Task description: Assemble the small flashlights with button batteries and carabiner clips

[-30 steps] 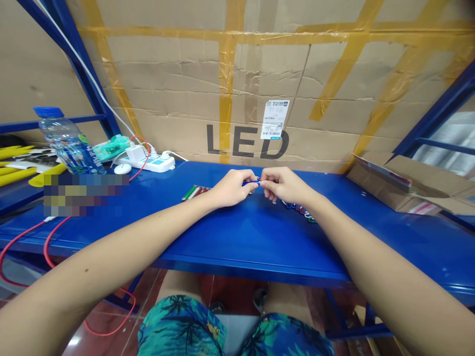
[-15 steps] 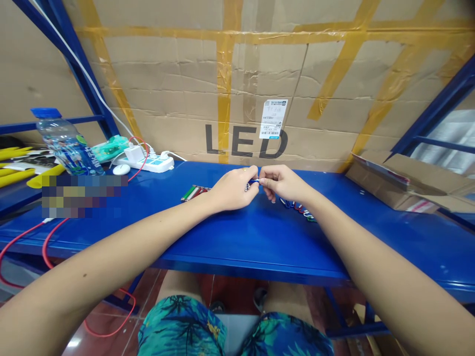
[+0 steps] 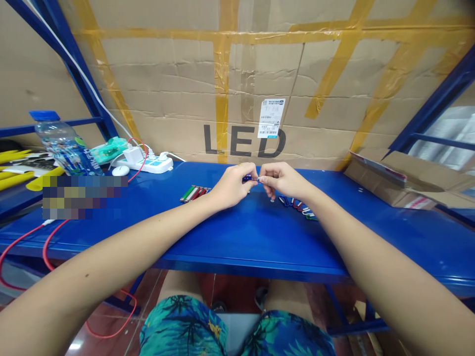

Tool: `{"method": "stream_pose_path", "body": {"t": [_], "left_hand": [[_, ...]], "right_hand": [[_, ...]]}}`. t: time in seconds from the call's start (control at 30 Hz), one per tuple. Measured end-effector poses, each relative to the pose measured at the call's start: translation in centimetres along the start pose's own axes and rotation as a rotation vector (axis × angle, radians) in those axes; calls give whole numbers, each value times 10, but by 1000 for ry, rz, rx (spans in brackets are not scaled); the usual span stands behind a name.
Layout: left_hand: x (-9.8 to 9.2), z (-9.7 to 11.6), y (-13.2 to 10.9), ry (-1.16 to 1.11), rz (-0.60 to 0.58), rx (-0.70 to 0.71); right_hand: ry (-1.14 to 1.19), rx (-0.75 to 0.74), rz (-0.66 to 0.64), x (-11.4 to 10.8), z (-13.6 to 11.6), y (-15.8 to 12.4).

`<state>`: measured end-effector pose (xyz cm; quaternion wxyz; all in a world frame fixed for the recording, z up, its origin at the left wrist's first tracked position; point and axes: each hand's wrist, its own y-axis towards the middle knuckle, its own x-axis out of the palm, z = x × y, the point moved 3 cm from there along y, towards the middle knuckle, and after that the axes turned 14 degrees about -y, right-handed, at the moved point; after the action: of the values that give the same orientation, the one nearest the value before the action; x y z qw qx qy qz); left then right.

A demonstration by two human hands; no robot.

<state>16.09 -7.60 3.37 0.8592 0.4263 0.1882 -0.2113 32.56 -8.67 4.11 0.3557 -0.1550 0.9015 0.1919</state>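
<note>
My left hand (image 3: 232,185) and my right hand (image 3: 284,180) meet over the middle of the blue shelf (image 3: 241,232). Both pinch a small blue piece with a metal end (image 3: 251,179) between thumb and fingers. What the piece is I cannot make out. A small bundle of green, white and red sticks (image 3: 193,193) lies just left of my left hand. Several small coloured clips (image 3: 300,207) lie under and beside my right wrist.
A cardboard wall marked LED (image 3: 245,141) closes the back. A water bottle (image 3: 63,146), a white power strip (image 3: 148,162) with chargers and a red cable (image 3: 22,237) stand at the left. An open cardboard box (image 3: 408,185) lies at the right.
Both hands stayed pinched together on the small blue piece. They shifted only slightly, and the fingers turned a little around it.
</note>
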Motion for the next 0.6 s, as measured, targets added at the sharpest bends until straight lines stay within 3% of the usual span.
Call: {"method": "stream_pose_path", "body": {"t": [0.23,0.6], "left_hand": [[3,1,0,-83,-80,-131],[3,-1,0,-105,-47,-46]], "right_hand": [[-75,-19,-7,-3,-2,-1],[-34,11,-57,-1,-1,-1]]}}
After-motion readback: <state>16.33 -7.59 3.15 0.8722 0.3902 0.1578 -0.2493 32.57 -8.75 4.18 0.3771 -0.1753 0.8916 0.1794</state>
